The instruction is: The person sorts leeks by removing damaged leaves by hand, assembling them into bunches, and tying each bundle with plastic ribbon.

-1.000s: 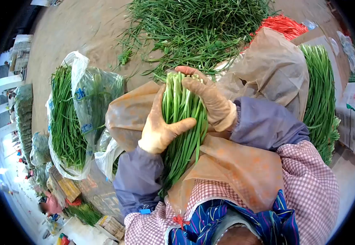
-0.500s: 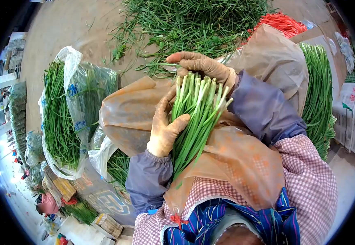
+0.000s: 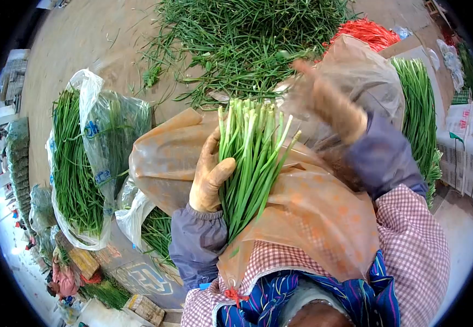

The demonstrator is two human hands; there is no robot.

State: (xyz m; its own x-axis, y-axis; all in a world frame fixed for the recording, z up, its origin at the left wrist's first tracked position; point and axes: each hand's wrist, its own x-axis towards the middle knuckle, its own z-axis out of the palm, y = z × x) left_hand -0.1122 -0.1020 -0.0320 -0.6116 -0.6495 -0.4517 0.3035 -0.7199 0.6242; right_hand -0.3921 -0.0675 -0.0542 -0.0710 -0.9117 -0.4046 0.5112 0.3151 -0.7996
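My gloved left hand is wrapped round the left side of a bunch of chives, its thumb lying across the stalks. The pale cut ends point away from me, and the green leaves run down toward my lap. My right hand, also gloved, is lifted off to the right of the bunch and apart from it. Motion smears its fingers, so what they hold, if anything, does not show. Under the bunch, a brownish plastic apron covers my lap.
A heap of loose green leaves lies on the floor ahead. Red ties sit beyond my right hand. Chives fill a plastic bag at left; more chives stand at right by a white crate.
My right hand has left the top of the bunch and swung out to the right. My left hand keeps its hold on the chives, almost in the same place.
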